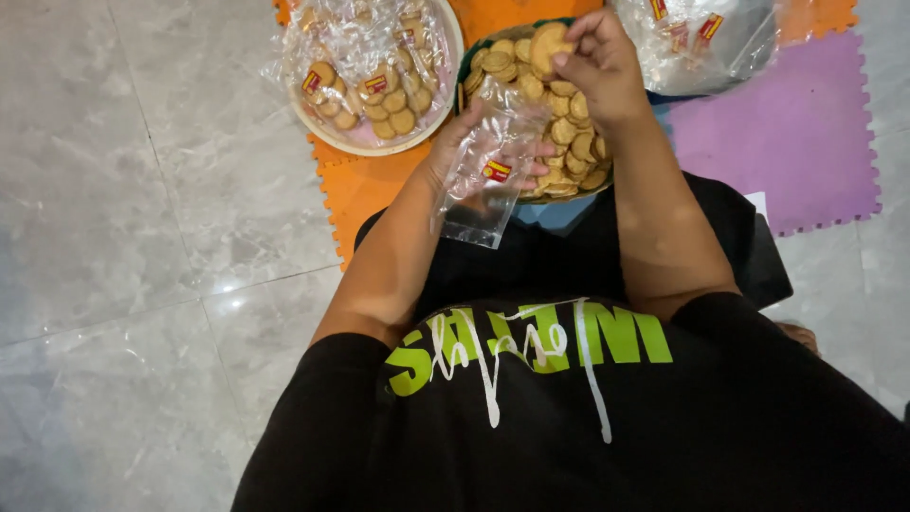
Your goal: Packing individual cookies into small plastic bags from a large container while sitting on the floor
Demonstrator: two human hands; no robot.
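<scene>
Our left hand (474, 152) is pinching a clear bag (483, 171) open. Our right hand (597, 66) is pinching cookies (548, 45) above the basket's (569, 194) near rim, bare floor (142, 237) lying leftward.

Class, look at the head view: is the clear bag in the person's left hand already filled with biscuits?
No: the clear bag in the left hand looks empty.

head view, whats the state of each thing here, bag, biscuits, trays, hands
small clear bag: held up by the left hand, looks empty
left hand: gripping the small clear bag
right hand: raised over the basket, pinching a biscuit
biscuit: lifted, held by the fingers
basket: heaped with loose biscuits
round tray: holds filled, packed bags
pile of bags: lying on the mat, contents unclear
</scene>
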